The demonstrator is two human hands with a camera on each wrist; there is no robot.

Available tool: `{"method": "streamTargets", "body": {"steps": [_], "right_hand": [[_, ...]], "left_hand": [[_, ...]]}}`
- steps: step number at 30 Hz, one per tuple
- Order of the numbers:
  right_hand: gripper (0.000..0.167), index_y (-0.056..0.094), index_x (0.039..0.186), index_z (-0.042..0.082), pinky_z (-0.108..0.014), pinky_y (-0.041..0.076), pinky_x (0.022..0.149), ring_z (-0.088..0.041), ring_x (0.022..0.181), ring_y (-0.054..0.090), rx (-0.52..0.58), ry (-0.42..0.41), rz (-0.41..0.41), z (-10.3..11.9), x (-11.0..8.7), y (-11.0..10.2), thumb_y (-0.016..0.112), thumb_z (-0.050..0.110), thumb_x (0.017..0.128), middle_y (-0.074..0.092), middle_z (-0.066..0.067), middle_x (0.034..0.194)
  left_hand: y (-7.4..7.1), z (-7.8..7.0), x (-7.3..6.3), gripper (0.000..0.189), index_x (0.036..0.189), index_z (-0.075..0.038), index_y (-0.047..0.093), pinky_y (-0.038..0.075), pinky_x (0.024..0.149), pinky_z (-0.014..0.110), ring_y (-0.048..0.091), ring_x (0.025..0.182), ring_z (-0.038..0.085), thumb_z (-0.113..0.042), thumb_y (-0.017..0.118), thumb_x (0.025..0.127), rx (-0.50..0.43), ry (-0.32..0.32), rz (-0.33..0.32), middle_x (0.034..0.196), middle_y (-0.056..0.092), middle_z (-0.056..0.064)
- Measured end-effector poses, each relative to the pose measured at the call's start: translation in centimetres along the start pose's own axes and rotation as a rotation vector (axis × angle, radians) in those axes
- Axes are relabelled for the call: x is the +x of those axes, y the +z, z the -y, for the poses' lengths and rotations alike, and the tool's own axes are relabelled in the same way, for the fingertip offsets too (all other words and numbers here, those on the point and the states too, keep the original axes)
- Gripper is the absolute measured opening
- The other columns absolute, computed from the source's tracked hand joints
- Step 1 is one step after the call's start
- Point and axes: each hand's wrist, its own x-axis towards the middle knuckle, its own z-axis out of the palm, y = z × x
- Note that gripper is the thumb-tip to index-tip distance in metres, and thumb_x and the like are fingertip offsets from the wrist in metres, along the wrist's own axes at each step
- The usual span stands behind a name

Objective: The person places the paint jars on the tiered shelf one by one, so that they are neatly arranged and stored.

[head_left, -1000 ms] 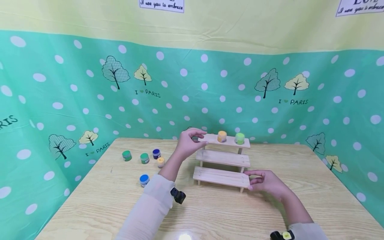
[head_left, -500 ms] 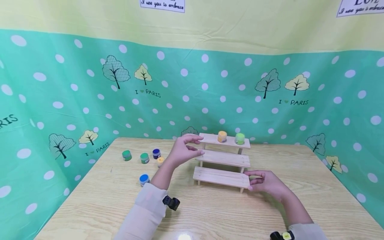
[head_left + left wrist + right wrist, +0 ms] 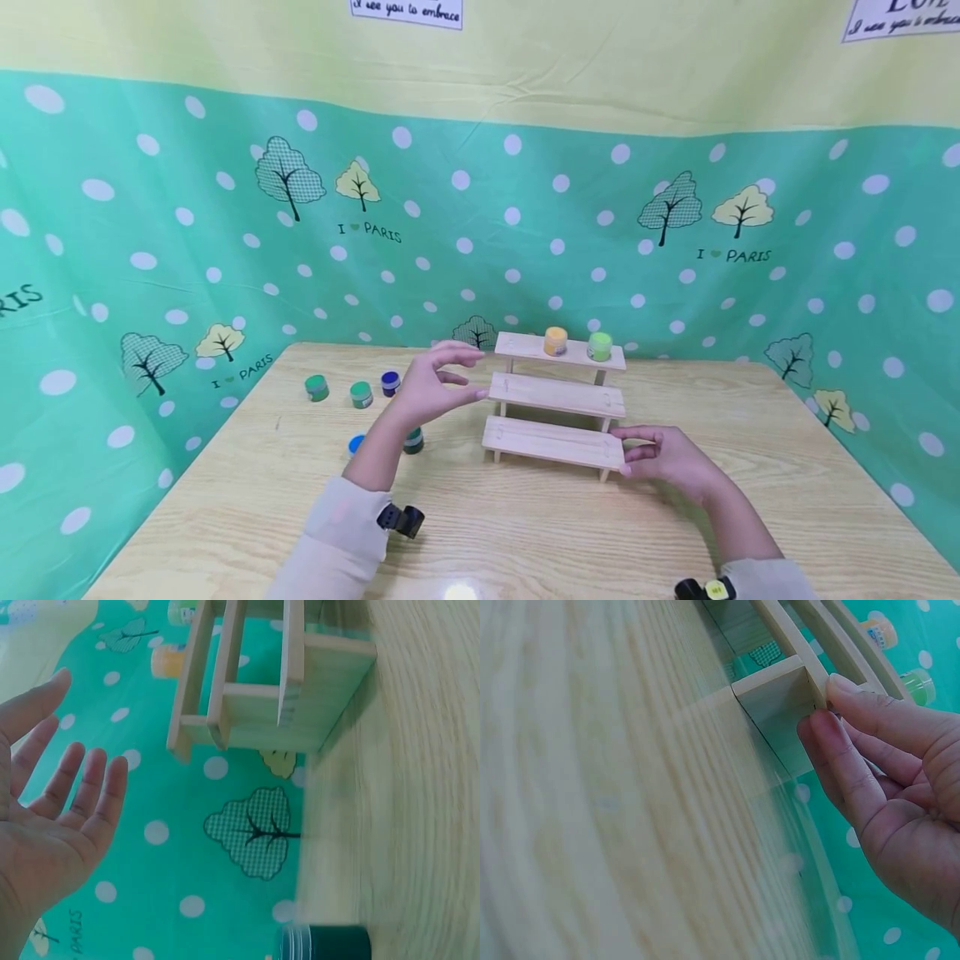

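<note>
A three-step wooden display stand (image 3: 553, 442) rests on the table, with an orange paint jar (image 3: 555, 341) and a light green paint jar (image 3: 599, 347) on its top step. My right hand (image 3: 667, 462) pinches the right end of the lowest step; the right wrist view shows thumb and fingertips (image 3: 829, 731) at that board's end. Left of the stand, my left hand (image 3: 431, 387) hovers with nothing in it, thumb and fingers spread apart. Below its wrist a dark green jar (image 3: 413, 441) shows, also at the bottom of the left wrist view.
Two green jars (image 3: 317, 387) and a dark blue jar (image 3: 390, 383) stand on the table's left side. Partly behind my left forearm is a blue jar (image 3: 356, 444). A dotted curtain (image 3: 510, 217) hangs behind the table (image 3: 525, 533).
My left hand has moved left and down from beside the top step. Its arm now covers most of the yellow-orange table jar and uncovers the dark green one. My right hand stays put.
</note>
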Motion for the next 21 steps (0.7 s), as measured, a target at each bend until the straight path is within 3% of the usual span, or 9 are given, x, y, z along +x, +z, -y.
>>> {"method": "streamTargets", "body": {"steps": [6, 13, 21], "right_hand": [[0.065, 0.049, 0.135, -0.011, -0.031, 0.058, 0.079, -0.025, 0.094, 0.065, -0.001, 0.0, -0.003, -0.1, 0.0, 0.0, 0.079, 0.0, 0.077, 0.066, -0.018, 0.108], [0.066, 0.05, 0.135, -0.009, -0.031, 0.058, 0.078, -0.024, 0.093, 0.064, -0.007, 0.006, -0.007, -0.1, 0.0, -0.1, 0.08, 0.001, 0.077, 0.066, -0.017, 0.106], [0.065, 0.053, 0.134, -0.007, -0.032, 0.058, 0.079, -0.024, 0.093, 0.065, -0.027, 0.023, -0.026, -0.2, 0.1, -0.2, 0.081, 0.003, 0.076, 0.067, -0.015, 0.105]], "left_hand": [[-1.2, 1.0, -0.9, 0.047, 0.12, -0.009, 0.068, 0.055, 0.088, 0.038, 0.053, 0.115, 0.026, -0.006, 0.084, 0.076, 0.026, 0.021, 0.01, 0.127, 0.056, 0.003], [-2.4, 1.2, -2.0, 0.046, 0.12, -0.009, 0.068, 0.054, 0.091, 0.04, 0.052, 0.117, 0.029, -0.004, 0.083, 0.076, 0.043, 0.0, 0.026, 0.134, 0.053, 0.011], [-4.7, 1.6, -3.4, 0.049, 0.123, -0.006, 0.066, 0.051, 0.094, 0.047, 0.051, 0.117, 0.035, -0.011, 0.083, 0.078, 0.117, -0.022, 0.044, 0.133, 0.053, 0.007]]}}
